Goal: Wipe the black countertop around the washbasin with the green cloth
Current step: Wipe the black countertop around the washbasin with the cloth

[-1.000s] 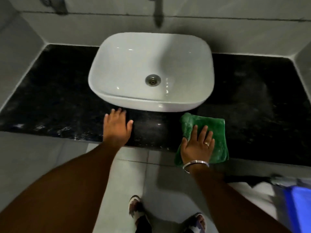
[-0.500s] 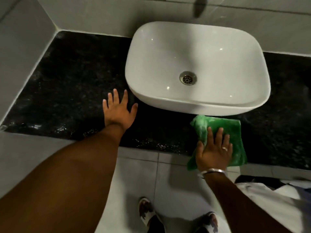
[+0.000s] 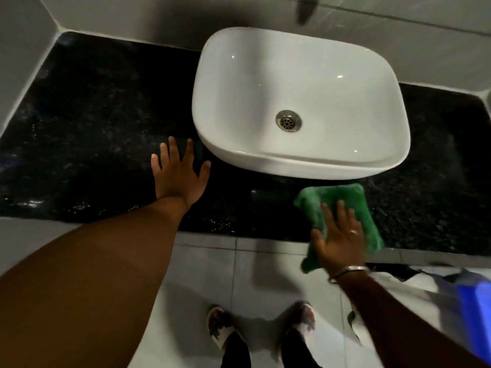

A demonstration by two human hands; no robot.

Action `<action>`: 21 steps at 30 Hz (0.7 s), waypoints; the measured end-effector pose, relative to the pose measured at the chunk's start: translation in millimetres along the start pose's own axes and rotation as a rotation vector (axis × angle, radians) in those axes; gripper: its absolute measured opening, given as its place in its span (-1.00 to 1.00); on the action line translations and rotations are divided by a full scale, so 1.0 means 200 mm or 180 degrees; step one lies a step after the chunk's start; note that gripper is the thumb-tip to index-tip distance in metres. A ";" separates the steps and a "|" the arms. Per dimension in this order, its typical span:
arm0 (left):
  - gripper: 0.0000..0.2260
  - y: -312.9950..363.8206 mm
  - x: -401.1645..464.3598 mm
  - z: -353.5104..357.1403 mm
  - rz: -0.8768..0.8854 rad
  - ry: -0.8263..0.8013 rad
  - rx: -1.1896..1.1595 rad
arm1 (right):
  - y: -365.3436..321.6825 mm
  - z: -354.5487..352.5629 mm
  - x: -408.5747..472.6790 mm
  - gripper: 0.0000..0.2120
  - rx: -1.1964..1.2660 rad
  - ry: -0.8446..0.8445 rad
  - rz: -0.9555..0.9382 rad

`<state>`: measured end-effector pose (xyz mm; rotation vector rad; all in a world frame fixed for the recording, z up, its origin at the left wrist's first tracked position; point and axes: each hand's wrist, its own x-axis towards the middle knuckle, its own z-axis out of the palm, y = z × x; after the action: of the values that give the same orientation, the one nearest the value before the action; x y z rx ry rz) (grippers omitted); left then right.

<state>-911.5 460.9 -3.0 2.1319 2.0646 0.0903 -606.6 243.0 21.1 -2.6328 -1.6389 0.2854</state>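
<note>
Head view, the only view. A white ceramic washbasin [image 3: 300, 102] sits on the black table [image 3: 93, 128], filling the upper right of centre; its metal drain [image 3: 288, 120] lies near the bowl's middle. Grey wall tiles [image 3: 132, 14] border the table at 12 o'clock and at 9 o'clock.

The left hand [image 3: 179, 173] lies palm-down and flat on the table at 8 o'clock from the washbasin, just beside its front-left corner. Its fingers [image 3: 172, 148] are spread and extended, gripping nothing.

The green cloth [image 3: 345, 200] lies on the table at 6 o'clock from the washbasin, just below its front rim. The cloth's near edge hangs past the table's front edge. The right hand [image 3: 338, 240] presses flat on the lower half of the cloth, its fingers [image 3: 341, 213] extended and slightly splayed, not curled around the fabric. A ring [image 3: 353, 231] shows on one finger and a metal bangle [image 3: 348, 270] circles the wrist.

Light specks and wet-looking glints show along the table's front strip at 7 o'clock.

Below the table edge, the pale tiled floor [image 3: 202, 274] is visible. Two feet in patterned slippers [image 3: 219, 325] stand at 6 o'clock. A blurred blue object [image 3: 475, 314] sits at 4 o'clock; what it is cannot be determined.
</note>
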 end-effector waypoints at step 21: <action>-0.35 0.00 0.01 0.01 -0.0013 -0.0057 0.0037 | 0.22 -0.10 0.13 -0.26 0.0192 -0.0309 -0.0173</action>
<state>-910.5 463.1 -4.3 2.1273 2.0645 0.0587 -552.6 247.2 32.1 -2.5641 -1.6980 0.4603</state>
